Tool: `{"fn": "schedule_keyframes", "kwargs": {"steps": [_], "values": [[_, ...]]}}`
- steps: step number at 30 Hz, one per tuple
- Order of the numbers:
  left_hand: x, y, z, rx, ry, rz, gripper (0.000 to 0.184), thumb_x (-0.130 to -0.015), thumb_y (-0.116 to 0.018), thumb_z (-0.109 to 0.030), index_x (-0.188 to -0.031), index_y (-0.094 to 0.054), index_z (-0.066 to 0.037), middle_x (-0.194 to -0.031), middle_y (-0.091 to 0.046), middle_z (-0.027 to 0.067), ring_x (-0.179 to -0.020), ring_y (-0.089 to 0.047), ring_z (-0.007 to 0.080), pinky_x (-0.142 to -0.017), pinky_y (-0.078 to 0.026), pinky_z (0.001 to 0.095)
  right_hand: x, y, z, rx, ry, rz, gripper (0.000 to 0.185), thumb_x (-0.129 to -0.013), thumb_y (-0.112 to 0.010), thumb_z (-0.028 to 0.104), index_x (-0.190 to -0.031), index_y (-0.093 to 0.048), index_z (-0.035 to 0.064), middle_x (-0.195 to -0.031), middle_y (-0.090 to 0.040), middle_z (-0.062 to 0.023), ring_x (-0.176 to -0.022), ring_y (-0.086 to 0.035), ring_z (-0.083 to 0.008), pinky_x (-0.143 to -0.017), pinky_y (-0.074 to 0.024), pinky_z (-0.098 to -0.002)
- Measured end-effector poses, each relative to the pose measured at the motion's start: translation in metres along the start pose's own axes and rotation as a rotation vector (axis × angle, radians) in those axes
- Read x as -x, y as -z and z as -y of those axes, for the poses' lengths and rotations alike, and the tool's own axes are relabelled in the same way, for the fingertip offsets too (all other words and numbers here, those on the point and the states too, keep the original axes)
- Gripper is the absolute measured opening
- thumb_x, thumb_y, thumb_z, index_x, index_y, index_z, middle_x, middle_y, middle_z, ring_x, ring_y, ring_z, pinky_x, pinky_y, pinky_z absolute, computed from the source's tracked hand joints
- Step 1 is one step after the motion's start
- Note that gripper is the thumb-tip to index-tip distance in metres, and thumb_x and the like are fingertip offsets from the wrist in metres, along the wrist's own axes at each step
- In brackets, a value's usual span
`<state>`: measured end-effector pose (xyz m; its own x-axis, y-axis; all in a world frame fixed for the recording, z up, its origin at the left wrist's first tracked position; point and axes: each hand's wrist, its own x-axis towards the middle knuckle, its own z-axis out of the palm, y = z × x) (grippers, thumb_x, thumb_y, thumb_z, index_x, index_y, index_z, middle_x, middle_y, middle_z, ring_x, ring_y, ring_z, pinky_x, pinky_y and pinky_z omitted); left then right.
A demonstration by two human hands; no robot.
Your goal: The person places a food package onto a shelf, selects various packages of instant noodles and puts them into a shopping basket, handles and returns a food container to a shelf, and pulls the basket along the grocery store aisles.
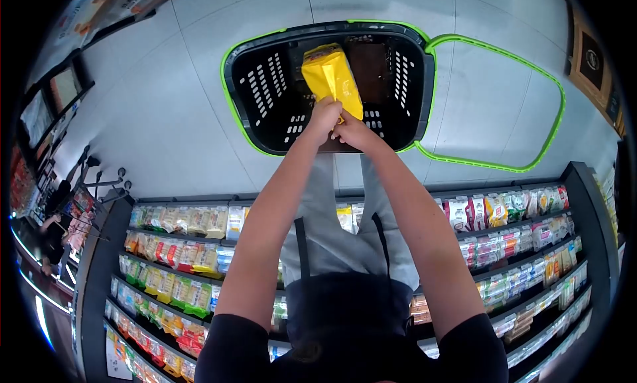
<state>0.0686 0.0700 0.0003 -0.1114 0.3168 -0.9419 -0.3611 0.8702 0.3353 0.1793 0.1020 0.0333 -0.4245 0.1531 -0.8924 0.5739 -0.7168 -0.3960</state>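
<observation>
A yellow plastic package (pixel 335 77) with a glossy wrapper hangs tilted over the inside of a black shopping basket (pixel 265 141) with a green rim. My left hand (pixel 324 117) is closed on the package's near end. Close beside it, my right hand (pixel 355 132) also grips that end, its fingers curled by the wrapper's lower edge. Both hands are above the basket's near side. I cannot tell whether the package's far end touches the basket floor.
The basket's green handle (pixel 563 111) is folded out to the right over grey floor tiles (pixel 166 117). Shelves of packaged goods (pixel 192 257) stand behind my legs. A dark rack with wheels (pixel 99 177) is at the left, and a wooden-framed display (pixel 590 64) is at the right.
</observation>
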Motion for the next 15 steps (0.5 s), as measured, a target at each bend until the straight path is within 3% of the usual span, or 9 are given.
{"fn": "schedule_keyframes", "kwargs": {"steps": [1, 3, 4, 6, 7, 11, 13, 15], "values": [[-0.008, -0.005, 0.0, 0.007, 0.012, -0.001, 0.019, -0.083, -0.05, -0.014, -0.092, -0.055, 0.001, -0.086, -0.056, 0.0135, -0.072, -0.059, 0.0236, -0.06, -0.05, 0.0341, -0.012, 0.005, -0.015, 0.003, -0.013, 0.005, 0.039, -0.087, -0.052, 0.019, -0.124, -0.048, 0.0073, -0.084, -0.058, -0.0018, -0.071, -0.052, -0.0093, -0.065, -0.0453, -0.024], [-0.029, -0.016, 0.005, -0.152, 0.087, 0.037, 0.022, -0.083, -0.048, -0.013, -0.094, -0.057, 0.004, -0.095, -0.057, 0.0156, -0.087, -0.059, 0.0243, -0.076, -0.049, 0.035, -0.03, 0.015, -0.034, 0.119, -0.014, -0.03, 0.044, -0.086, -0.051, 0.021, -0.127, -0.048, 0.0051, -0.091, -0.062, -0.0075, -0.077, -0.058, -0.0147, -0.071, -0.0464, -0.0275], [-0.039, -0.024, 0.011, -0.153, 0.096, 0.042, 0.022, -0.083, -0.048, -0.013, -0.094, -0.057, 0.004, -0.095, -0.057, 0.0156, -0.087, -0.059, 0.0243, -0.076, -0.049, 0.035, -0.037, 0.019, -0.037, 0.115, -0.023, -0.031, 0.044, -0.086, -0.051, 0.021, -0.127, -0.048, 0.0051, -0.091, -0.062, -0.0075, -0.077, -0.058, -0.0147, -0.071, -0.0464, -0.0275], [-0.055, -0.037, 0.027, -0.335, -0.034, -0.118, 0.027, -0.084, -0.047, -0.014, -0.098, -0.057, 0.007, -0.104, -0.056, 0.0201, -0.095, -0.058, 0.0273, -0.082, -0.048, 0.036, -0.044, 0.027, -0.04, -0.02, -0.154, 0.006, 0.044, -0.087, -0.052, 0.02, -0.128, -0.049, 0.006, -0.094, -0.063, -0.0074, -0.076, -0.057, -0.0147, -0.071, -0.0463, -0.028], [-0.053, -0.041, 0.02, -0.385, -0.039, -0.168, 0.034, -0.082, -0.049, -0.017, -0.103, -0.056, 0.01, -0.114, -0.051, 0.0257, -0.101, -0.056, 0.0341, -0.087, -0.046, 0.0386, -0.044, 0.03, -0.039, -0.029, -0.161, 0.006, 0.044, -0.087, -0.052, 0.02, -0.128, -0.049, 0.006, -0.094, -0.063, -0.0074, -0.076, -0.057, -0.0147, -0.071, -0.0463, -0.028], [-0.07, -0.04, 0.018, -0.645, -0.205, -0.227, 0.039, -0.08, -0.052, -0.022, -0.103, -0.056, 0.011, -0.12, -0.043, 0.0292, -0.109, -0.048, 0.0426, -0.098, -0.039, 0.0391, -0.049, 0.035, -0.029, -0.115, -0.177, 0.042, 0.054, -0.084, -0.054, 0.018, -0.135, -0.042, 0.0032, -0.092, -0.063, -0.0069, -0.072, -0.057, -0.0156, -0.068, -0.0469, -0.0278], [-0.085, -0.026, 0.021, -0.672, -0.169, -0.229, 0.041, -0.08, -0.051, -0.022, -0.106, -0.056, 0.01, -0.119, -0.044, 0.028, -0.108, -0.049, 0.0409, -0.096, -0.04, 0.0382, -0.049, 0.035, -0.029, -0.015, -0.161, -0.053, 0.059, -0.082, -0.057, 0.01, -0.138, -0.037, 0.0029, -0.082, -0.059, -0.0027, -0.069, -0.054, -0.0104, -0.065, -0.0454, -0.0247], [-0.114, 0.002, 0.029, -0.744, -0.074, -0.172, 0.043, -0.08, -0.05, -0.022, -0.111, -0.054, 0.008, -0.117, -0.051, 0.0254, -0.106, -0.054, 0.0366, -0.092, -0.043, 0.0374, -0.048, 0.044, -0.038, -0.006, -0.109, -0.047, 0.066, -0.082, -0.057, 0.011, -0.142, -0.03, 0.0036, -0.083, -0.059, -0.0029, -0.07, -0.055, -0.0104, -0.066, -0.0458, -0.0242]]}}
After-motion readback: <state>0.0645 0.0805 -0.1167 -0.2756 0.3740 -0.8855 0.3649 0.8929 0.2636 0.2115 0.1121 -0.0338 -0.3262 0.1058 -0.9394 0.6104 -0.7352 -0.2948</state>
